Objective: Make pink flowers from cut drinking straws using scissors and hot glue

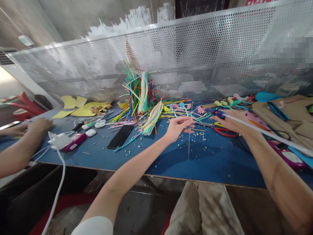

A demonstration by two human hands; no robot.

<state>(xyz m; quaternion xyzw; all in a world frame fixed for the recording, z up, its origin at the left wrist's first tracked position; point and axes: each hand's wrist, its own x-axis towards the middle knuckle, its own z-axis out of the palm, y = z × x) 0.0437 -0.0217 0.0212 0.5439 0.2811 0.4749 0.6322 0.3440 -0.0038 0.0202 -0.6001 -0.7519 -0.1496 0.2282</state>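
My left hand (178, 128) is above the middle of the table, thumb and fingers pinched around a thin, pale wire (189, 147) that stands nearly upright. My right hand (231, 120) is wrapped around a blue hot glue gun (219, 113). A long, whitish glue stick (259, 129) runs back from the gun over my right forearm. Red-and-yellow-handled scissors (223, 131) lie under my right hand, blades toward the left hand. Pink, yellow and blue fuzzy flowers (201, 109) on pipe-cleaner stems rest just behind both hands.
Bundled pipe cleaners (152, 119) and a black phone (120, 136) are left of centre. Bits of trimming are scattered nearby. A purple power strip (74, 142) with white cables stands farther left, near a co-worker's hand (40, 125). Brown paper (276, 112) lies right; a perforated metal panel (207, 55) closes the back.
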